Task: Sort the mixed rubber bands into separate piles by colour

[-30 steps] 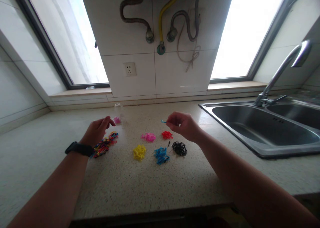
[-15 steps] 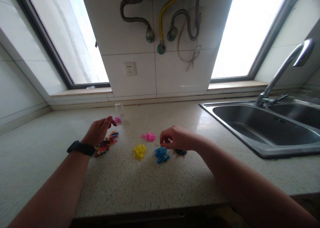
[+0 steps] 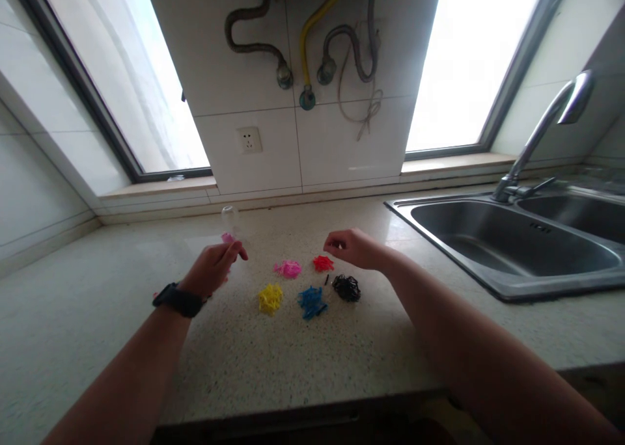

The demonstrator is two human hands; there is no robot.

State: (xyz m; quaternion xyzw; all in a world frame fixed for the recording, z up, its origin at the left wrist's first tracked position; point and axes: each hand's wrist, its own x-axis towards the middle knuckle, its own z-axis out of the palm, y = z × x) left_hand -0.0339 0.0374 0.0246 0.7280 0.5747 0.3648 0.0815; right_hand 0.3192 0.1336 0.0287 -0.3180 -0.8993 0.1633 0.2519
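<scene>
Going left to right here: my left hand (image 3: 215,269) has come up off the mixed pile since half a second ago and now hovers over where that pile lay, so the multicolour heap is hidden under it. Its grip looks pinched together near the pink bit (image 3: 227,237) by the little clear jar (image 3: 230,216), but I can't tell if anything is actually held. Next come the sorted piles on the counter (image 3: 303,367): yellow (image 3: 271,298), pink pile (image 3: 288,269), blue (image 3: 311,301), red (image 3: 323,263) and black (image 3: 346,287). My right hand (image 3: 351,248) was down at the blue pile a moment back and has lifted away toward the red one, fingers curled together, looking empty from here. I'd guess the blue band it carried a second ago got dropped on blue, so that one's sorted. There's a thin dark band (image 3: 326,280) lying alone between red, blue and black; its long axis runs roughly away from me, tilted slightly, far end pointing toward the red pile. The sink (image 3: 493,289) sits well off to the right.
</scene>
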